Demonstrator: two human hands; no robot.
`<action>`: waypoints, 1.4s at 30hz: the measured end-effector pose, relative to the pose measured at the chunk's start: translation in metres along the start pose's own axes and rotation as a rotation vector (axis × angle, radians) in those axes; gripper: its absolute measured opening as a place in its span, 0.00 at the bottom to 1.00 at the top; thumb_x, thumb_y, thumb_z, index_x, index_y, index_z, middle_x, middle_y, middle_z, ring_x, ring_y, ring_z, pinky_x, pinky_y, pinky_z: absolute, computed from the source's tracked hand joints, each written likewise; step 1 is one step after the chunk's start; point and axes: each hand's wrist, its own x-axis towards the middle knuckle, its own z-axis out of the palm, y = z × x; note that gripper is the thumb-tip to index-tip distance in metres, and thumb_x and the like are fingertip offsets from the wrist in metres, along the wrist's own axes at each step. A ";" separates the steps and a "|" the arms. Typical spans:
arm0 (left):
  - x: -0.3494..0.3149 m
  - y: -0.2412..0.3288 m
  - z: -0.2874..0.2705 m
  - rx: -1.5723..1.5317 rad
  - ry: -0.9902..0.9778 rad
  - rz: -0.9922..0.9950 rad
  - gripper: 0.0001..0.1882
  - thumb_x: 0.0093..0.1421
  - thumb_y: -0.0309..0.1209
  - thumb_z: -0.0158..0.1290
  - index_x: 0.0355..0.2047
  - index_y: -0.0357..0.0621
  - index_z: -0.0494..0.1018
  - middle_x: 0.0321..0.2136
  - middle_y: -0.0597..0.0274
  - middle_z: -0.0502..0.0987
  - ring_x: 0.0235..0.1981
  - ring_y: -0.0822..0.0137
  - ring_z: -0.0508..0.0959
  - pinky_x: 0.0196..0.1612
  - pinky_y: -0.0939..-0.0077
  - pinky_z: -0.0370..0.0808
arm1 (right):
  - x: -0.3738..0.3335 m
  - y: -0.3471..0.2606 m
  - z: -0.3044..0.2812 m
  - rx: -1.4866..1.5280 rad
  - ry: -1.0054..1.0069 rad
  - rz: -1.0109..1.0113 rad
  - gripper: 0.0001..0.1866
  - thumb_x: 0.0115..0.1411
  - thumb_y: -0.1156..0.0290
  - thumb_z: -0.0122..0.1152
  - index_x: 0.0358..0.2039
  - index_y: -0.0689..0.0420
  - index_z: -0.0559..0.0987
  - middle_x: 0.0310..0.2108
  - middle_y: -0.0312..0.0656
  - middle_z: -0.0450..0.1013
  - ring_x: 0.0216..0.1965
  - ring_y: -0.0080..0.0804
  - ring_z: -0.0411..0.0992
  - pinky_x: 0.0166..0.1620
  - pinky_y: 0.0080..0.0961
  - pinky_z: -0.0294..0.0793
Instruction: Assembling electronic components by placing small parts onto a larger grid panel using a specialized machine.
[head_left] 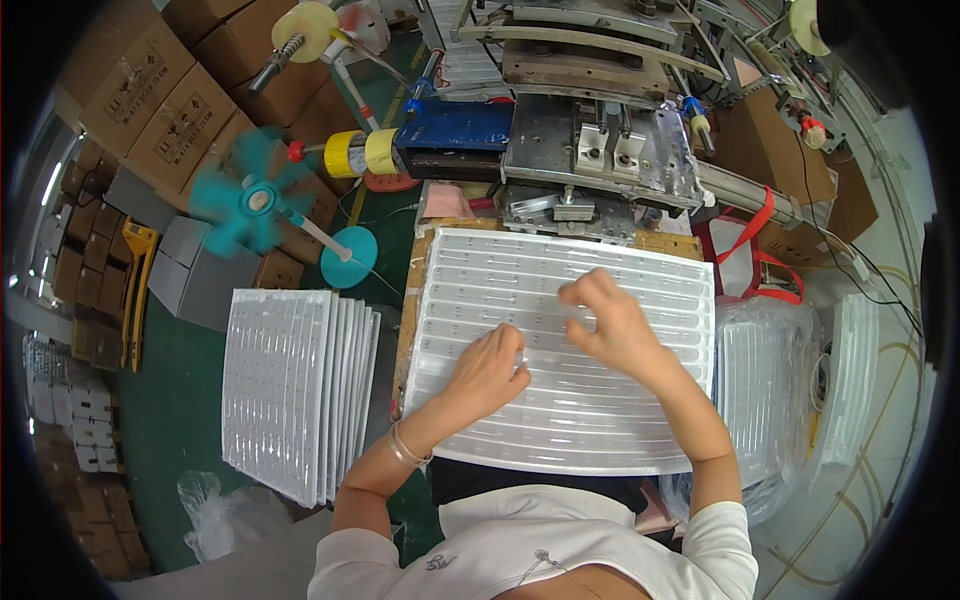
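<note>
A large white ribbed tray [560, 432] lies in front of me, with long parallel grooves running across it and a glossy, clear look on many of the ridges. Over its middle, my left hand [485, 372] is closed, thumb and forefinger close together; a small pale bit shows at the fingertips, too small to name. My right hand [612, 328] hovers farther up and to the right over the same tray. Its fingers are curled and slightly blurred, with a faint pale smear between thumb and forefinger that I cannot make out.
A metal machine [600, 150] stands just beyond the tray. To the left lean several similar trays [280, 390], with a turquoise fan [258, 200] and cardboard boxes [140, 80] behind. At the right are plastic-wrapped trays [765, 400] and a red-strapped bag [735, 255].
</note>
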 end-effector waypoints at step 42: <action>0.091 0.001 -0.067 -0.104 0.462 0.158 0.14 0.50 0.26 0.60 0.40 0.43 0.76 0.22 0.61 0.72 0.25 0.65 0.71 0.28 0.72 0.68 | 0.147 0.059 -0.075 -0.534 0.818 0.030 0.14 0.54 0.65 0.59 0.41 0.52 0.77 0.40 0.39 0.74 0.41 0.40 0.72 0.44 0.35 0.70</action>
